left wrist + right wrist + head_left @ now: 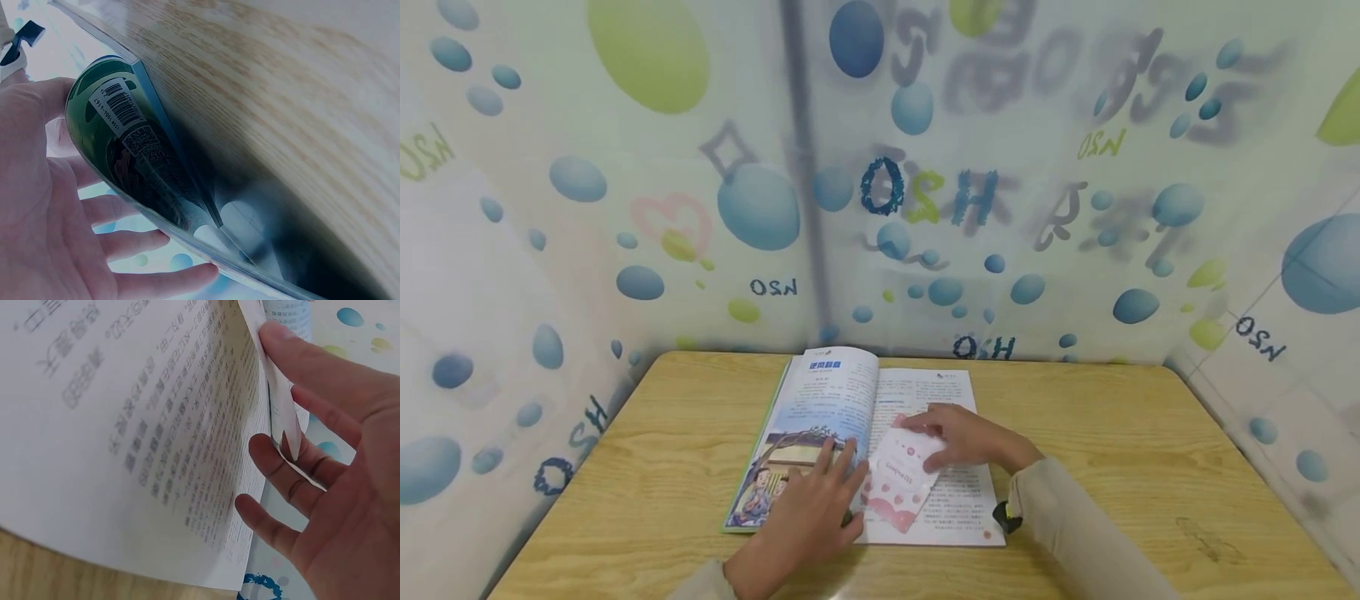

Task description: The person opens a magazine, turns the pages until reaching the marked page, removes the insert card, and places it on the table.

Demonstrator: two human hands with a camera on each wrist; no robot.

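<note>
An open magazine (925, 385) lies on the wooden table, with printed text on both pages and a cartoon picture at the lower left. My left hand (816, 504) rests on its left page with the fingers spread and fairly straight. In the left wrist view, the magazine's curved green back cover (94, 100) shows a barcode beside that hand. Over the right page, a pink-and-white packet (898, 475) with strawberry-like prints lies at a slant. My right hand (970, 437) pinches its upper right edge, thumb on one side and fingers behind, as the right wrist view shows.
The wooden table (1112, 450) extends to both sides of the magazine. Behind it and at the sides hangs a pale curtain (1037, 242) with blue and green bubble prints. A dark band (1009, 515) sits at the right wrist.
</note>
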